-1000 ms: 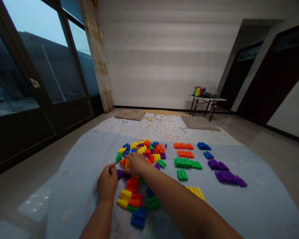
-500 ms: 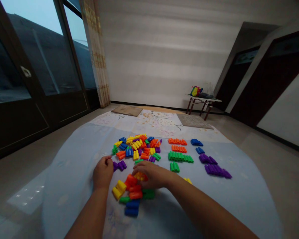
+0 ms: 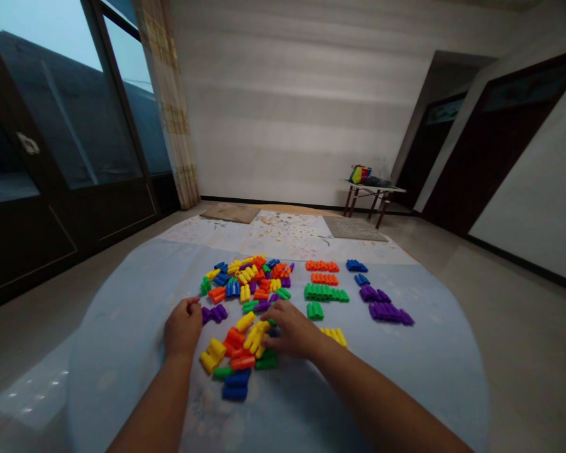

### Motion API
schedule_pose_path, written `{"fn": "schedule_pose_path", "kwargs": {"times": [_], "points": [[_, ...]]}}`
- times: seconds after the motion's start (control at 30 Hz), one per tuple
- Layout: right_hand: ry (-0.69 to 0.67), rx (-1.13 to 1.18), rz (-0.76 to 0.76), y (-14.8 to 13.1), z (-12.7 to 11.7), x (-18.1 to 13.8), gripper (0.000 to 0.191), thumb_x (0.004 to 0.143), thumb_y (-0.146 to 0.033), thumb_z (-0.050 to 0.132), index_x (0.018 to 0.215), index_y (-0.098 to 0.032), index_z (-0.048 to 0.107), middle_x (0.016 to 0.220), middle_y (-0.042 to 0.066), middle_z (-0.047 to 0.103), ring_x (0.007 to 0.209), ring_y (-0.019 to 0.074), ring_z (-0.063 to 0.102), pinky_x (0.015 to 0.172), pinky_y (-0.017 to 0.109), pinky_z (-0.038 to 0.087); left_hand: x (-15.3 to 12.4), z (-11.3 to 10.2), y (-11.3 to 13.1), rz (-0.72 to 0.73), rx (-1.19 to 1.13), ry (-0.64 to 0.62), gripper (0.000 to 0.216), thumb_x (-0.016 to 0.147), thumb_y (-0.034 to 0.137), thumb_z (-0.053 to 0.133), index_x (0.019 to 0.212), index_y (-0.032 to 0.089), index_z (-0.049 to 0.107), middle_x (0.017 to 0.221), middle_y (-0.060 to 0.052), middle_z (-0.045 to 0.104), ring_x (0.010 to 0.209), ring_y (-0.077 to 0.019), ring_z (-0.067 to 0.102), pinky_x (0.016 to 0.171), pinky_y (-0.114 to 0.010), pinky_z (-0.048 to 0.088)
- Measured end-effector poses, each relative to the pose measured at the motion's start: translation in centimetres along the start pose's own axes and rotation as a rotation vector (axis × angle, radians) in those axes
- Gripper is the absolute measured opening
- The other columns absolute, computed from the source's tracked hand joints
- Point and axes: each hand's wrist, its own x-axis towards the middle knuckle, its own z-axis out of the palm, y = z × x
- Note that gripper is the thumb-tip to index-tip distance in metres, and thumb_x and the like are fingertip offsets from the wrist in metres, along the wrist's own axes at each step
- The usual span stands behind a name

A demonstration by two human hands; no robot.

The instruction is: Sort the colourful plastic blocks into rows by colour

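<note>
Bent fingers draw the left hand (image 3: 183, 327) into a loose fist over the pale-blue tablecloth (image 3: 117, 358), just beside some joined purple plastic tubes (image 3: 214, 314); whether it pinches anything, I cannot tell. Further right, the right hand (image 3: 290, 330) has its thumb and fingers narrowly spread at the edge of a cluster of yellow plastic tubes (image 3: 256, 338); whether it grips them is unclear.

Starting at the far left, dark-framed glass doors (image 3: 42, 141) stand next to a cream-and-gold patterned curtain (image 3: 170, 113). On the cloth between the forearms lie a yellow plastic pair (image 3: 212, 355), a blue plastic pair (image 3: 236, 385) nearest the person, some orange plastic tubes (image 3: 242, 363) and dark-green plastic tubes (image 3: 266, 360). Beyond them spreads a mixed, many-coloured heap of plastic tubes (image 3: 246, 275), with a flat brown mat (image 3: 231, 212) behind. Right of the heap come orange plastic rows (image 3: 322, 266), green plastic rows (image 3: 326, 292) and a partly hidden yellow plastic row (image 3: 337, 336), then blue plastic rows (image 3: 356, 265) and purple plastic rows (image 3: 390, 313). A flat grey mat (image 3: 356, 228) lies behind these.
</note>
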Motion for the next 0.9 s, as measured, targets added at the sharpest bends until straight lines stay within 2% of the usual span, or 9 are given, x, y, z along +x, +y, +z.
{"fn": "schedule_pose_path", "kwargs": {"times": [0.13, 0.23, 0.4, 0.47, 0.6, 0.73, 0.8, 0.9], "points": [[-0.067, -0.056, -0.033, -0.5, 1.0, 0.2, 0.029, 0.075, -0.031, 0.069, 0.102, -0.019, 0.065, 0.104, 0.009, 0.061, 0.098, 0.022, 0.055, 0.087, 0.035, 0.042, 0.0, 0.1, 0.0, 0.009, 0.013, -0.002, 0.031, 0.077, 0.03, 0.04, 0.093, 0.02, 0.065, 0.094, -0.01, 0.069, 0.086, -0.0245, 0.062, 0.075, -0.034, 0.045], [-0.102, -0.06, -0.051, -1.1, 1.0, 0.3, 0.03, 0.074, -0.028, 0.069, 0.101, -0.017, 0.063, 0.103, 0.009, 0.062, 0.098, 0.0223, 0.055, 0.087, 0.035, 0.042, 0.1, 0.2, 0.1, 0.003, 0.021, 0.004, 0.031, 0.077, 0.03, 0.04, 0.092, 0.02, 0.065, 0.094, -0.01, 0.069, 0.086, -0.0249, 0.061, 0.075, -0.035, 0.045], [-0.161, 0.013, -0.013, -2.2, 0.7, -0.1, 0.032, 0.071, -0.021, 0.067, 0.101, -0.016, 0.06, 0.093, 0.005, 0.063, 0.083, 0.0174, 0.057, 0.073, 0.028, 0.045, 0.2, -0.1, 0.2, -0.018, 0.022, 0.004, 0.03, 0.076, 0.032, 0.043, 0.092, 0.021, 0.065, 0.09, -0.009, 0.069, 0.083, -0.0241, 0.06, 0.072, -0.034, 0.045], [-0.087, 0.072, 0.002, -2.2, 0.1, -1.1, 0.037, 0.072, -0.019, 0.065, 0.108, -0.016, 0.058, 0.093, 0.005, 0.062, 0.081, 0.0156, 0.057, 0.072, 0.026, 0.045, 0.3, -0.2, 0.2, -0.033, 0.02, -0.004, 0.03, 0.075, 0.033, 0.044, 0.092, 0.021, 0.066, 0.088, -0.008, 0.068, 0.08, -0.0235, 0.059, 0.07, -0.033, 0.044], [0.186, 0.163, 0.127, -0.3, -2.3, -5.1, 0.051, 0.076, -0.017, 0.059, 0.125, -0.019, 0.048, 0.094, 0.003, 0.06, 0.076, 0.0121, 0.056, 0.074, 0.026, 0.046, 0.8, -0.4, 0.2, -0.062, 0.012, -0.026, 0.027, 0.073, 0.031, 0.048, 0.091, 0.022, 0.066, 0.081, -0.004, 0.066, 0.077, -0.0221, 0.057, 0.067, -0.032, 0.044], [0.429, 0.094, 0.376, 4.0, -4.7, -10.2, 0.039, 0.078, -0.02, 0.056, 0.117, -0.018, 0.054, 0.087, 0.003, 0.061, 0.071, 0.0127, 0.056, 0.068, 0.027, 0.047, 1.3, -0.2, 0.2, -0.104, -0.004, -0.018, 0.021, 0.072, 0.028, 0.051, 0.087, 0.023, 0.066, 0.076, 0.0, 0.064, 0.076, -0.0203, 0.056, 0.071, -0.031, 0.046], [0.496, 0.024, 0.491, 6.1, -5.3, -12.4, 0.033, 0.079, -0.023, 0.054, 0.112, -0.017, 0.057, 0.084, 0.003, 0.062, 0.069, 0.0136, 0.056, 0.067, 0.028, 0.047, 1.5, -0.2, 0.2, -0.12, -0.011, -0.016, 0.018, 0.071, 0.029, 0.053, 0.084, 0.025, 0.065, 0.076, 0.001, 0.064, 0.077, -0.0198, 0.055, 0.074, -0.032, 0.046], [0.482, -0.048, 0.654, 8.2, -5.6, -14.6, 0.031, 0.081, -0.027, 0.054, 0.11, -0.017, 0.058, 0.079, 0.003, 0.063, 0.066, 0.0147, 0.058, 0.063, 0.027, 0.047, 2.1, -0.4, 0.3, -0.141, -0.009, -0.04, 0.013, 0.069, 0.027, 0.056, 0.078, 0.024, 0.064, 0.072, 0.001, 0.063, 0.074, -0.0197, 0.055, 0.074, -0.033, 0.047]]}}
